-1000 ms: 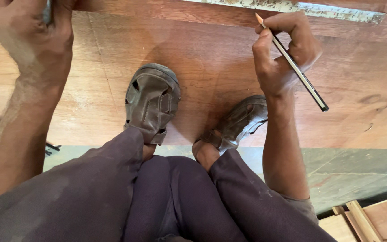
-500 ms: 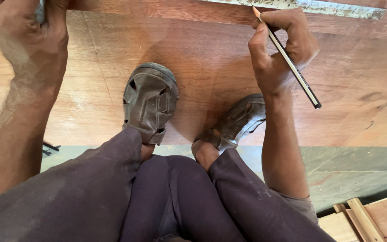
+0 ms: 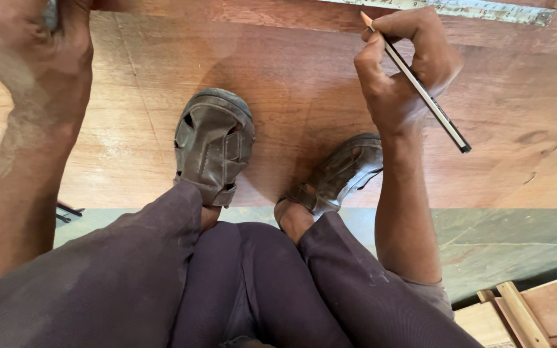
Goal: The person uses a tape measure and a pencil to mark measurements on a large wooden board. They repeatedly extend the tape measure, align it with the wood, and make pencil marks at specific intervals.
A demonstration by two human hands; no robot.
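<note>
The right hand (image 3: 407, 71) is clamped around a pencil (image 3: 420, 90), whose tip touches the near edge of a metal ruler (image 3: 459, 9) lying along the far edge of the reddish plywood sheet (image 3: 517, 116). The left hand (image 3: 33, 45) presses down at the sheet's far left, fingers closed on a grey thing, mostly hidden. Two worn sandals (image 3: 214, 145) stand on the sheet near its near edge, with bare board open to the right.
</note>
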